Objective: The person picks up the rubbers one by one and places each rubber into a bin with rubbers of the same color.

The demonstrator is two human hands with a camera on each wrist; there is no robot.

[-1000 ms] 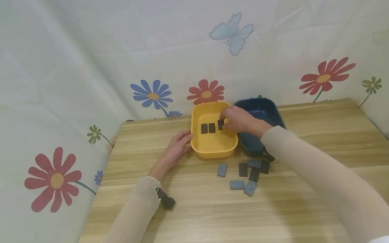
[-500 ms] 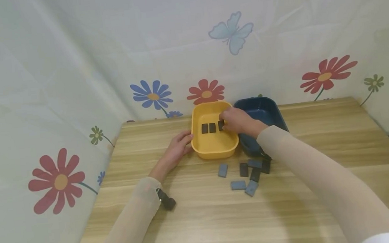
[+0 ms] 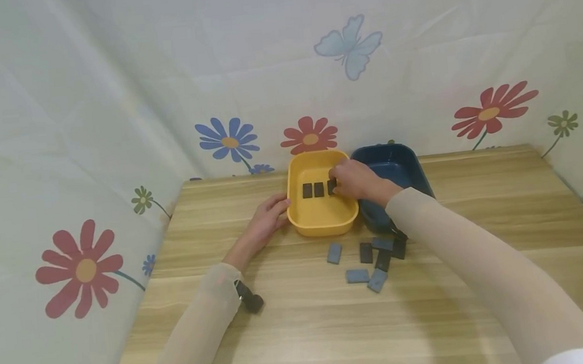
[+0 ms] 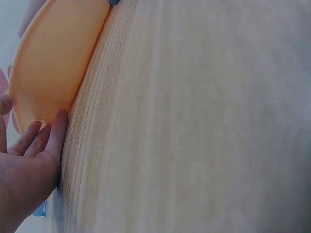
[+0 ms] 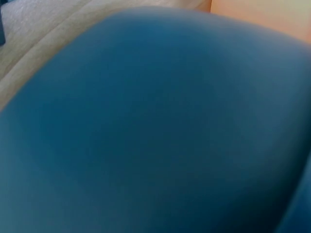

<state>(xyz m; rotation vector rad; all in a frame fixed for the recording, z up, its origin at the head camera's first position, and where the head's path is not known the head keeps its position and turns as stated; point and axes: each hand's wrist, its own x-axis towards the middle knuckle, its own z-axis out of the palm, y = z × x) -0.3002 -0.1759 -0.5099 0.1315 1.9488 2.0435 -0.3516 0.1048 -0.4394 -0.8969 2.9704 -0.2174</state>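
Head view: the right hand [image 3: 355,180] pinches a flat black rectangular tile [image 3: 331,188] inside the yellow rounded-rectangular plastic bin [image 3: 324,216], beside two matching tiles [image 3: 319,189]; the left hand [image 3: 265,221] (fingers nearly straight, thumb apart) touches the bin's left wall.

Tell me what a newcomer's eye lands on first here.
First, the bright yellow tray at the back of the wooden table, with two dark tiles side by side in it and a third tile at the fingertips of the right hand. Then the dark blue tray beside it, partly hidden by the right arm. In front, grey and black tiles lie scattered on the table.
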